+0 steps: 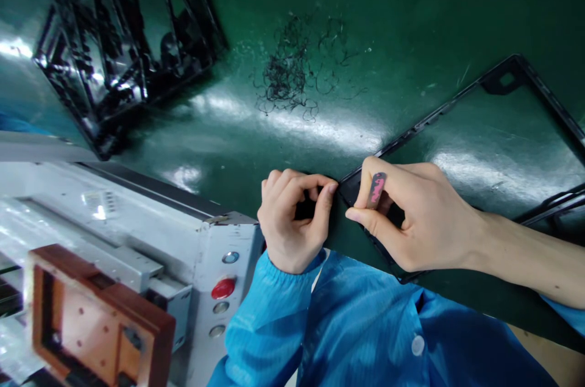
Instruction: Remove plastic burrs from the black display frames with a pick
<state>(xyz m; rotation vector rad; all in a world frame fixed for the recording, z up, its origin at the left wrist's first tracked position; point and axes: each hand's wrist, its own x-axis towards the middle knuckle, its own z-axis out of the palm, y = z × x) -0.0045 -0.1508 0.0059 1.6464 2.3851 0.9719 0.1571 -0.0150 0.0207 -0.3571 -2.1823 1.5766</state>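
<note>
My left hand [295,219] is closed in a pinch at the near-left corner of a thin black rectangular plastic frame [411,131], which lies tilted on the green table. Right beside it, my right hand [420,216] is closed, thumb and index fingertips together just above that same corner. A small grey strip with pink marks [377,189] shows against the index finger; whether it is gripped or stuck on, I cannot tell. Anything else in the pinch is hidden. My right hand and forearm cover part of the frame.
Thin black curly shavings [287,73] lie scattered on the green table [425,3]. A pile of black frames [132,46] is at the upper left. At lower left stands a grey machine with a red button [223,288] and a brown fixture [98,320]. More black strips [555,204] lie at right.
</note>
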